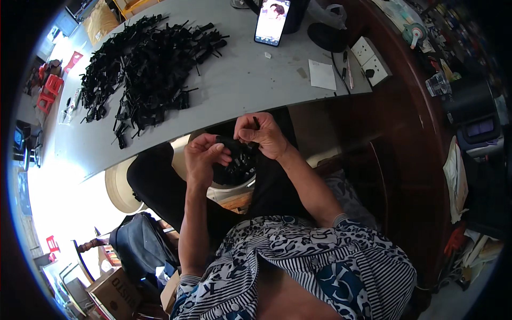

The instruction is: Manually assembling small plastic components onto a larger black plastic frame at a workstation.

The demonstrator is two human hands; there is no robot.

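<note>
My left hand (201, 156) pinches a small black plastic part (228, 142) between thumb and fingers, just past the table's near edge. Close beside it, my right hand (265, 137) is closed with its thumb pressed on the fingers. A thin black end of the part sticks up from that grip; whether both hands hold one piece or two is hard to tell. Below them, between my knees, a round pale bucket (250, 182) holds several similar black pieces (238, 169). A large heap of black plastic parts (154, 72) covers the left of the grey table (229, 90).
A lit phone (272, 21) stands upright at the table's far side. Right of it lie a dark round object (326, 36), a white paper (322, 74) and a white power socket block (370, 60). A dark bag (144, 242) and a cardboard box (113, 294) sit at lower left.
</note>
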